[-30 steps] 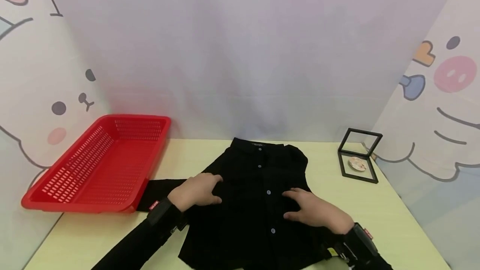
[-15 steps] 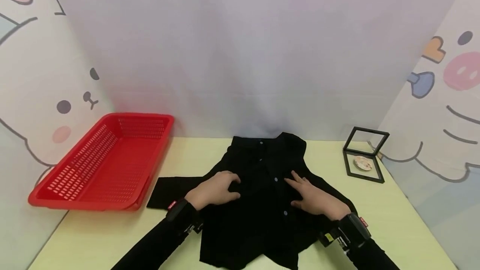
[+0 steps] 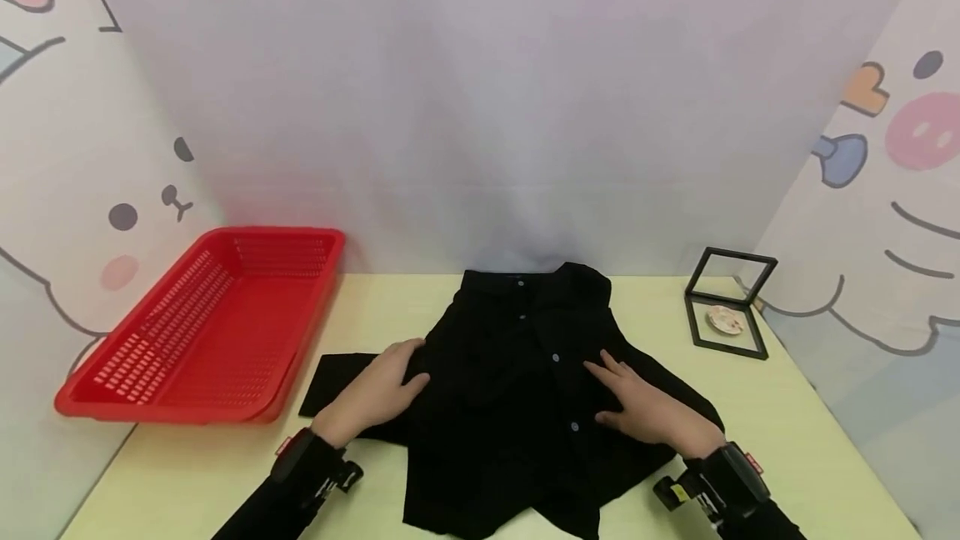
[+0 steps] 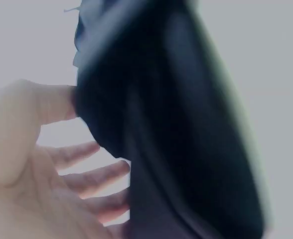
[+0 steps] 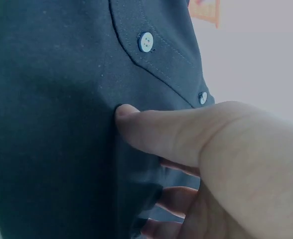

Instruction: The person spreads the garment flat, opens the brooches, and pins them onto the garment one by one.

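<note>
A black button-front shirt point(image 3: 487, 390) lies spread on the table, its collar toward the back wall. One sleeve point(image 3: 337, 373) reaches left toward the basket, partly under my left hand. The left hand point(image 3: 378, 386) lies over that sleeve at the shirt's side, fingers extended and thumb apart. In the left wrist view, dark cloth hides its fingertips. My right hand point(image 3: 641, 402) rests on the shirt's right half, beside the button row, with its fingers spread. The right wrist view shows that thumb point(image 5: 136, 119) against the cloth, near a pale button point(image 5: 145, 42); the other fingertips are partly hidden.
A red perforated basket point(image 3: 225, 340) stands on the pale yellow table point(image 3: 780, 440) at the left. At the back right is a black hinged frame point(image 3: 726, 300) with a small pale patterned disc point(image 3: 725, 320). A cartoon-print curtain point(image 3: 480, 107) closes off the back and sides.
The shirt's hem has drawn in and folded on the right, and cloth now extends out under the right hand. My left hand moved inward, then back left to the sleeve.
</note>
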Motion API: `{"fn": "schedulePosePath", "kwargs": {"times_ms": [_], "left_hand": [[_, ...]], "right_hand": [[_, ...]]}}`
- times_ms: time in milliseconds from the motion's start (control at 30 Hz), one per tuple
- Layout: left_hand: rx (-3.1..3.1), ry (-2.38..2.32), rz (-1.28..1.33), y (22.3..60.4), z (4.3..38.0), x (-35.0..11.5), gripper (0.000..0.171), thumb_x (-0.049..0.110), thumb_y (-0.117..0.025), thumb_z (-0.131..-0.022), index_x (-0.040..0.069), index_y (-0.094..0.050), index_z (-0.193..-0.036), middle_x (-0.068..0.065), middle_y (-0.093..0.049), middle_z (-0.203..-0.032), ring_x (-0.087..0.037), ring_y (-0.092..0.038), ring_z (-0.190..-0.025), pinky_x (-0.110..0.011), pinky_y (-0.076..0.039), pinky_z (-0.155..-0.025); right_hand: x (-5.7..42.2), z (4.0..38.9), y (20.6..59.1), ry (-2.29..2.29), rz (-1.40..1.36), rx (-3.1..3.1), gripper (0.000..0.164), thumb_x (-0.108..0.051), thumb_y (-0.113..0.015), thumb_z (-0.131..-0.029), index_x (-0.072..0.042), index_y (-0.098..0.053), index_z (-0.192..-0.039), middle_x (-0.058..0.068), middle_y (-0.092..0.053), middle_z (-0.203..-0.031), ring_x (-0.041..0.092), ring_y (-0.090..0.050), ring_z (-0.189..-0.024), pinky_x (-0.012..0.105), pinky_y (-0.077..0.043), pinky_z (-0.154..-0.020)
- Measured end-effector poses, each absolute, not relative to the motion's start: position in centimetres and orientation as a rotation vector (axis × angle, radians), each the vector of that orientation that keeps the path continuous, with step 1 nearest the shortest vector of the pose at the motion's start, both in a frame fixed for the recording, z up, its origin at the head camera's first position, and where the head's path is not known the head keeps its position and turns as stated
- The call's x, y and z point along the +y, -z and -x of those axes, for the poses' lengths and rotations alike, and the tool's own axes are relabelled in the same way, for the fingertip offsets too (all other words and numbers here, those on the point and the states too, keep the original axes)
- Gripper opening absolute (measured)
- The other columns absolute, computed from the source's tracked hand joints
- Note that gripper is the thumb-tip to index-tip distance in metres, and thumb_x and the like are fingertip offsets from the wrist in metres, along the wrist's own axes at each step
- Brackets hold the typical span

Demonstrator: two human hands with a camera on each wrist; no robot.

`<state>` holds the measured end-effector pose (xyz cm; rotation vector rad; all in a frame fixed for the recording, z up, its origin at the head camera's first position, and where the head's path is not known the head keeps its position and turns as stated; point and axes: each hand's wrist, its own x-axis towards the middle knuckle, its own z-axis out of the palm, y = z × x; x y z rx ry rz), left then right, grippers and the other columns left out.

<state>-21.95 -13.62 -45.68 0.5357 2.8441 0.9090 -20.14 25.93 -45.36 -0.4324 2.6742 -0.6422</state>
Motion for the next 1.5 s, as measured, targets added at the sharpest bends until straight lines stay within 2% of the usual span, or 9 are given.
{"fn": "schedulePosePath", "kwargs": {"times_ms": [67, 133, 233, 367, 533, 700, 933, 1200, 1500], "left_hand": [[2.869, -0.854, -0.489, 46.0, 21.4, -14.3, 0.052, 0.021, -0.064, -0.103, -0.002, -0.050, -0.147, -0.022, -0.054, -0.148, -0.039, -0.054, -0.137, -0.054, -0.047, -0.110], [2.915, -0.771, -0.462, 46.2, 20.7, -14.9, 0.048, 0.020, -0.068, -0.101, 0.000, -0.056, -0.143, -0.021, -0.060, -0.141, -0.038, -0.059, -0.129, -0.054, -0.051, -0.103], [2.978, -0.668, -0.435, 46.3, 19.9, -15.5, 0.044, 0.013, -0.075, -0.094, 0.002, -0.062, -0.135, -0.018, -0.066, -0.128, -0.036, -0.066, -0.116, -0.051, -0.056, -0.094], [2.981, -0.661, -0.400, 45.9, 19.3, -15.7, 0.039, 0.003, -0.077, -0.089, 0.003, -0.065, -0.127, -0.015, -0.070, -0.119, -0.031, -0.069, -0.109, -0.049, -0.058, -0.089], [2.995, -0.743, -0.391, 45.5, 19.1, -16.0, 0.023, 0.000, -0.076, -0.089, 0.006, -0.069, -0.110, -0.009, -0.072, -0.107, -0.023, -0.069, -0.097, -0.042, -0.058, -0.082], [3.025, -0.802, -0.378, 45.3, 19.2, -16.6, 0.016, -0.002, -0.076, -0.089, 0.009, -0.069, -0.098, -0.002, -0.069, -0.091, -0.013, -0.062, -0.080, -0.035, -0.055, -0.074], [3.112, -0.821, -0.377, 45.2, 19.1, -17.0, 0.013, 0.000, -0.074, -0.090, 0.010, -0.070, -0.097, -0.004, -0.070, -0.091, -0.015, -0.063, -0.080, -0.035, -0.054, -0.071], [3.069, -0.831, -0.394, 45.4, 18.8, -16.2, 0.010, 0.002, -0.075, -0.090, 0.008, -0.071, -0.097, -0.002, -0.066, -0.086, -0.011, -0.057, -0.074, -0.031, -0.051, -0.067], [2.996, -0.783, -0.453, 45.6, 18.7, -14.6, 0.011, 0.012, -0.077, -0.092, 0.013, -0.073, -0.103, -0.002, -0.068, -0.097, -0.012, -0.063, -0.084, -0.035, -0.054, -0.076]], "right_hand": [[26.1, 19.7, 45.3, 0.621, 0.420, 2.709, 0.071, -0.017, -0.076, -0.094, -0.001, -0.042, -0.154, 0.036, -0.024, -0.163, 0.061, -0.025, -0.147, 0.070, -0.033, -0.114], [26.0, 19.3, 45.4, 0.579, 0.437, 2.783, 0.063, -0.014, -0.077, -0.093, 0.000, -0.050, -0.147, 0.035, -0.040, -0.152, 0.057, -0.042, -0.137, 0.064, -0.042, -0.109], [25.7, 18.9, 45.4, 0.552, 0.452, 2.888, 0.038, -0.005, -0.075, -0.091, -0.001, -0.063, -0.127, 0.021, -0.063, -0.117, 0.036, -0.063, -0.104, 0.047, -0.054, -0.089], [25.7, 18.6, 45.6, 0.632, 0.384, 2.895, 0.016, 0.005, -0.065, -0.093, -0.005, -0.067, -0.105, 0.001, -0.058, -0.081, 0.014, -0.054, -0.070, 0.031, -0.046, -0.064], [26.2, 17.7, 44.7, 0.730, 0.295, 2.862, 0.017, 0.005, -0.062, -0.089, -0.007, -0.067, -0.099, -0.001, -0.053, -0.068, 0.011, -0.046, -0.058, 0.028, -0.039, -0.058], [27.1, 16.4, 42.2, 0.779, 0.337, 2.871, 0.014, 0.002, -0.063, -0.088, -0.007, -0.065, -0.098, -0.001, -0.046, -0.065, 0.009, -0.038, -0.057, 0.028, -0.034, -0.059], [28.4, 14.0, 39.8, 0.796, 0.416, 2.823, 0.014, -0.002, -0.062, -0.088, -0.013, -0.064, -0.096, -0.007, -0.046, -0.065, 0.002, -0.039, -0.057, 0.025, -0.034, -0.059], [28.4, 13.0, 41.6, 0.862, 0.531, 2.425, 0.014, 0.001, -0.059, -0.090, -0.012, -0.065, -0.092, -0.010, -0.047, -0.061, 0.002, -0.039, -0.053, 0.024, -0.036, -0.054], [26.4, 14.7, 42.2, 0.785, 0.587, 2.527, 0.005, -0.009, -0.065, -0.098, -0.012, -0.068, -0.098, -0.008, -0.062, -0.077, 0.002, -0.051, -0.062, 0.025, -0.044, -0.058]]}}
